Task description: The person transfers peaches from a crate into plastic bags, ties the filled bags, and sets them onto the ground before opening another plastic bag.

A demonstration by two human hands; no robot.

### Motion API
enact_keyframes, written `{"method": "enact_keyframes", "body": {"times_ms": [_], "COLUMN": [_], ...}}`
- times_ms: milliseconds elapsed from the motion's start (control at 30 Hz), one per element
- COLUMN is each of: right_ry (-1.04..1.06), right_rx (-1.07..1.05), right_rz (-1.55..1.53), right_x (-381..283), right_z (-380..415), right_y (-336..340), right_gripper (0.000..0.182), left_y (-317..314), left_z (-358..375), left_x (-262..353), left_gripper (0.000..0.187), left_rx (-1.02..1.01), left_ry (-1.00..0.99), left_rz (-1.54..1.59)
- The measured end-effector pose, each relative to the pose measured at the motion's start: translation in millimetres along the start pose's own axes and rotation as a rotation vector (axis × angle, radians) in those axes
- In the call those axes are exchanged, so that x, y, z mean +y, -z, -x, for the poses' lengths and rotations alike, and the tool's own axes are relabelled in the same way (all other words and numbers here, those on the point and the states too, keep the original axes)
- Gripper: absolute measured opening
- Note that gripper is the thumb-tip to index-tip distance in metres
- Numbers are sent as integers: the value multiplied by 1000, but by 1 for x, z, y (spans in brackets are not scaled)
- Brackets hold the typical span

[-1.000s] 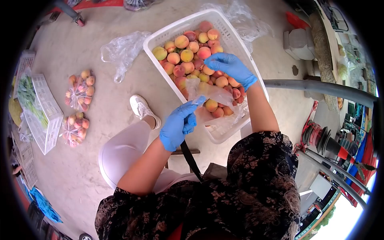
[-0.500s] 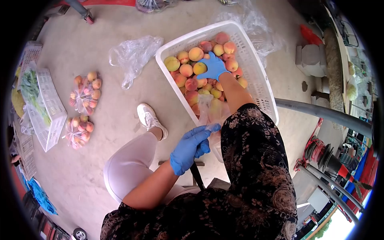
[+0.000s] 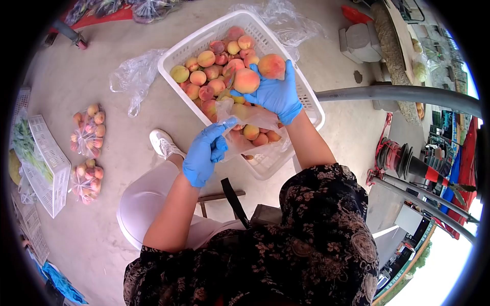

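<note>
My right hand [image 3: 279, 95], in a blue glove, is turned palm up above the white crate and cradles two peaches, one a large peach [image 3: 271, 67] near the fingertips, the other a peach [image 3: 247, 81] by the thumb. Below it, my gloved left hand [image 3: 205, 153] pinches the rim of a clear plastic bag [image 3: 255, 118]. Several peaches [image 3: 251, 132] show in the bag, which sits at the near end of the white crate [image 3: 176, 52]. Loose peaches [image 3: 206, 58] fill the crate's far part.
Two filled bags of peaches [image 3: 88, 131] stand on the floor at left, beside a white basket of greens [image 3: 53, 168]. Crumpled plastic [image 3: 135, 76] lies left of the crate. A grey metal pole [image 3: 398, 94] runs right from the crate. A small stool [image 3: 214, 197] is beneath me.
My right hand has lifted out of the pile, turned over and come up with two peaches. The left hand still grips the bag, now spread wider. The view has shifted.
</note>
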State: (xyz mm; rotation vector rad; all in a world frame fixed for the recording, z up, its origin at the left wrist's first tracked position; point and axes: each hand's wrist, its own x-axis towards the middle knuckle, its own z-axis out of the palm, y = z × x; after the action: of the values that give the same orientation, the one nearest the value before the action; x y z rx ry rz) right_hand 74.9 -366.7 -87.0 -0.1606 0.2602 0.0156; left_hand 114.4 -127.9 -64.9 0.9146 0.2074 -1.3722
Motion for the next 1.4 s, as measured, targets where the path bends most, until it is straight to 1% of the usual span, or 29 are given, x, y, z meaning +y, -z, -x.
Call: {"method": "enact_keyframes", "body": {"times_ms": [33,100,133,233,333,400,433,467,567,667,733,800,867,900,1000,1100,1167,1233,1300,1333,1367,1400], "right_ry": [13,-3,-16,-233,-312,-228,-171,-218,-362,-218,12,117,3,-57,-239,-362,-360,-353,-237,-187,-95,-55], "right_rx": [-3,-2,1,-106,388,432,449,408,280,556,601,663,854,951,1078,1173,1143,1118,876,759,685,624], "right_rz": [-16,62,98,375,1296,1954,2284,2244,2115,1618,1780,1811,2064,2186,2239,2072,2086,2102,1876,1757,1408,1267], "right_x": [5,15,20,32,60,74,78,74,56,25,13,7,7,12,23,17,13,6,-9,-13,-17,-24], "right_z": [12,39,54,86,84,78,75,72,56,23,-25,-77,-131,-149,-180,-188,-188,-185,-175,-165,-148,-124], "right_y": [-6,-13,-15,24,33,69,74,77,44,7,12,55,101,104,111,112,114,120,143,142,143,125], "right_gripper": [88,87,87,86,81,72,67,60,42,37,34,52,71,80,93,96,94,93,84,80,69,73], "left_y": [-1,-1,-1,-2,-19,-25,-26,-24,-17,-3,-4,-8,-5,-4,0,3,4,3,2,0,-2,-2], "left_z": [-1,-4,-5,1,10,15,17,19,20,16,17,17,14,12,11,8,6,5,8,9,10,11], "left_x": [-1,-2,-3,-3,-4,-7,-7,-6,0,-5,0,6,8,9,12,11,11,11,10,12,12,10], "left_gripper": [36,37,38,39,38,41,43,43,42,41,40,38,37,37,36,36,36,36,37,37,37,38], "left_rx": [25,80,56,-15,-100,-103,-107,-109,-55,-33,0,32,62,77,96,111,106,63,45,48,52,36], "left_ry": [-4,-25,-38,-63,-41,-1,20,19,39,48,56,70,107,124,129,139,149,119,95,86,80,65], "left_rz": [16,51,68,84,-11,-47,-62,-54,-29,101,47,20,18,16,63,113,108,83,44,22,4,-12]}}
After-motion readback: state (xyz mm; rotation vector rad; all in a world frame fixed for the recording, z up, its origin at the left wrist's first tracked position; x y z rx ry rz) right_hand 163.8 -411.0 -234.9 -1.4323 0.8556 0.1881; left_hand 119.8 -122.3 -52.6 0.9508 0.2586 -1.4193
